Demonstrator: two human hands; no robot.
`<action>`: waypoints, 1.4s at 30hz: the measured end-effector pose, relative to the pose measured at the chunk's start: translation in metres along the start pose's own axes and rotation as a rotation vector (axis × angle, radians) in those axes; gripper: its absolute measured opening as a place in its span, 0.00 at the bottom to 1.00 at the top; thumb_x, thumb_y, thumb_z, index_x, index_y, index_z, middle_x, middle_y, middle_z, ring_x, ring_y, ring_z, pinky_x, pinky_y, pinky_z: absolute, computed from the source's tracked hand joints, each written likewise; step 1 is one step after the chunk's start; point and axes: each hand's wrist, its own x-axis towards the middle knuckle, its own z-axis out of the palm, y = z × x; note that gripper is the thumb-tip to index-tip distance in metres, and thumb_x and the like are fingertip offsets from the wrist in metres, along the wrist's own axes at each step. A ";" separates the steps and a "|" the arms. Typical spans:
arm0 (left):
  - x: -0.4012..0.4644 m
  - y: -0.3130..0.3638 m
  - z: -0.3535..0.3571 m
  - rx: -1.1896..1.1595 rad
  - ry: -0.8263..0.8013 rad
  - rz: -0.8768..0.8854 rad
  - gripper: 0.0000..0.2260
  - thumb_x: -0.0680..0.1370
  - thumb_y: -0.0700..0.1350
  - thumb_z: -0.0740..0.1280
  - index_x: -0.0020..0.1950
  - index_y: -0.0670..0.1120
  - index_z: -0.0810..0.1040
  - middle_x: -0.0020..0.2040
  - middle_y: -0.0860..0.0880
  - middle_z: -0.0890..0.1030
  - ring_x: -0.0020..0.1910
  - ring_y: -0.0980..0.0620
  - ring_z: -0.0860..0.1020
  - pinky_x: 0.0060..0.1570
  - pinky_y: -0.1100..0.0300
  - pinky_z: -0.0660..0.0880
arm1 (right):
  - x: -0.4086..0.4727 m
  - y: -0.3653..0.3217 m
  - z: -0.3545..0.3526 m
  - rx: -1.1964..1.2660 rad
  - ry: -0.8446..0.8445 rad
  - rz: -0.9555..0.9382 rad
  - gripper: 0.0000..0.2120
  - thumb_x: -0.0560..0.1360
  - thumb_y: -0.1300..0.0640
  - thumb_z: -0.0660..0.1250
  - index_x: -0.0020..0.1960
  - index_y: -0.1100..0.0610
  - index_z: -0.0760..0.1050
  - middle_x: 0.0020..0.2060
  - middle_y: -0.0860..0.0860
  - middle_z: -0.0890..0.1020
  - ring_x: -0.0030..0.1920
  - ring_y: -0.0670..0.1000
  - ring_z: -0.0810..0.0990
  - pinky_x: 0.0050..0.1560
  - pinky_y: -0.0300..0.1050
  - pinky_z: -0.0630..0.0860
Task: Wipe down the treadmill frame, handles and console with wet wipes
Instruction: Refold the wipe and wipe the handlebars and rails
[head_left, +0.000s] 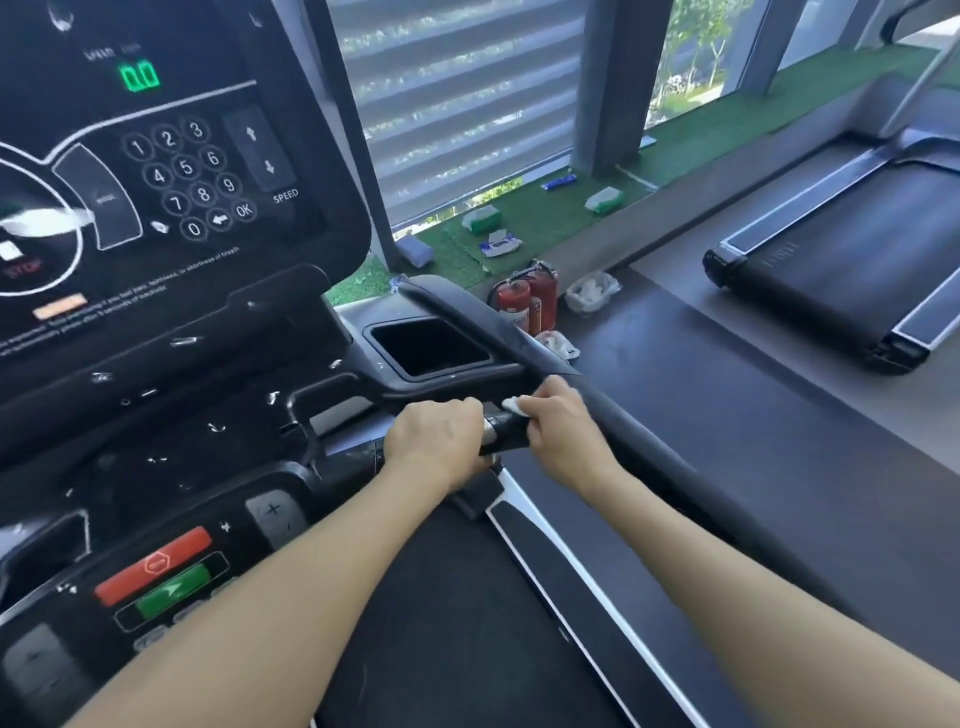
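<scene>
Just crumpled white wipe (514, 404), cylindrical handle (506, 431)

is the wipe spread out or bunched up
Bunched up: only a small white wad of the wipe shows, pinched in the right hand against the black handle.

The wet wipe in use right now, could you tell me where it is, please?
In the head view, the wet wipe is right of centre, pinched in the right hand against the black handle, just right of the left hand gripping that handle.
</scene>
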 end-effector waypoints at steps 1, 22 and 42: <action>0.000 0.000 0.001 -0.002 0.010 0.002 0.15 0.77 0.56 0.63 0.57 0.48 0.69 0.57 0.50 0.78 0.56 0.45 0.77 0.42 0.56 0.67 | -0.004 -0.011 0.003 0.046 0.010 -0.048 0.10 0.77 0.65 0.58 0.41 0.59 0.76 0.46 0.54 0.70 0.51 0.54 0.68 0.51 0.45 0.67; -0.001 0.002 0.002 0.079 0.045 0.001 0.17 0.75 0.60 0.64 0.51 0.48 0.67 0.54 0.49 0.79 0.53 0.43 0.78 0.41 0.55 0.66 | -0.009 0.033 0.020 0.163 0.240 0.076 0.10 0.77 0.64 0.62 0.50 0.55 0.81 0.45 0.55 0.73 0.50 0.58 0.75 0.55 0.51 0.72; 0.000 0.000 0.007 0.077 0.104 -0.012 0.18 0.74 0.61 0.65 0.46 0.50 0.63 0.49 0.50 0.80 0.48 0.44 0.79 0.38 0.55 0.67 | -0.017 0.021 0.027 -0.016 0.295 0.021 0.08 0.72 0.69 0.62 0.45 0.57 0.70 0.44 0.50 0.65 0.44 0.50 0.63 0.40 0.40 0.64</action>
